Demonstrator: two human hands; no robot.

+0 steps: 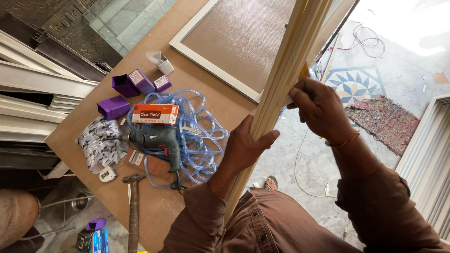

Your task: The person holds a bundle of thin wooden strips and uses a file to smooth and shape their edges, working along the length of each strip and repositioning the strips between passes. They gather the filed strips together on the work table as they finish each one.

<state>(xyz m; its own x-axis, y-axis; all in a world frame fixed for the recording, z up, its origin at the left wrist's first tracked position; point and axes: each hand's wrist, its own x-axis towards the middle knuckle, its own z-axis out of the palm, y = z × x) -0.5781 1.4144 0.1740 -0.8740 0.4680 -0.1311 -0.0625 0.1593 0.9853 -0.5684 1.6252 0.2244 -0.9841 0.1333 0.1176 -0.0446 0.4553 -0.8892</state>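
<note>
1. Plywood table [154, 211]: bare brown board, running from the lower left to the upper middle of the view; it carries every tool listed below.
2. Framed mesh panel [234, 42]: white frame, brown mesh, lying flat on the far end of the table.
3. Bundle of wooden strips [286, 70]: long, pale, held upright and slightly tilted, rising from the person's chest past the top edge of the view. It stands at the table's right edge, crossing in front of the panel's corner.
4. Left hand [246, 145]: closed around the strips low down, fingers wrapped behind, thumb lying across the front.
5. Right hand [321, 110]: closed on the same strips higher up, from the right side, fingers curled over the edge; a thin orange band sits at the wrist.
6. Coil of clear blue hose [201, 140]: loosely tangled on the table, left of the left hand.
7. Power drill [159, 140]: dark green, lying on the hose, bit pointing left.
8. Hammer [133, 211]: wooden handle, head toward the drill, near the table's near edge.
9. Orange and white carton [154, 114]: lying just beyond the drill.
10. Purple boxes [124, 86]: several, some open, grouped beyond the carton.
</note>
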